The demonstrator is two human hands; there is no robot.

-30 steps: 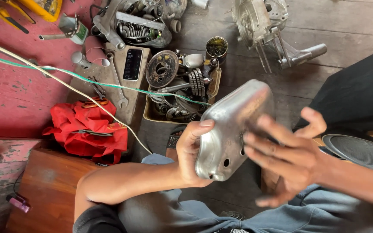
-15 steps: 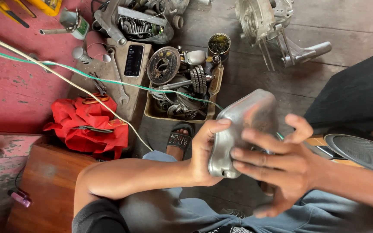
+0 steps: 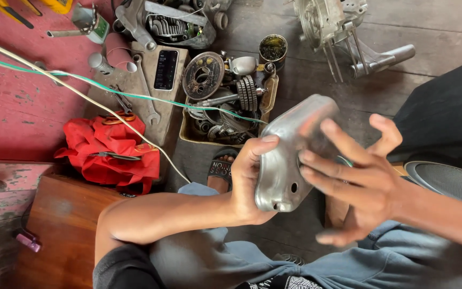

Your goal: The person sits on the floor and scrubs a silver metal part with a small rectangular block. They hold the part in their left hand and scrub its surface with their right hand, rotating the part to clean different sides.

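Note:
My left hand grips the lower edge of a silver metal engine cover, thumb on its rim, holding it up over my lap. My right hand lies flat against the cover's right face, fingers spread and slightly blurred. The cover is rounded, dull grey, with a small hole near its bottom. My knees in blue jeans are below it.
A cardboard tray of gears and metal parts lies on the wooden floor ahead. A phone, spanners, a red cloth, white and green cables, an engine casing, a small can and a wooden box surround it.
The cover has tilted and come lower and closer to my lap. My right hand's fingers have slid across its face.

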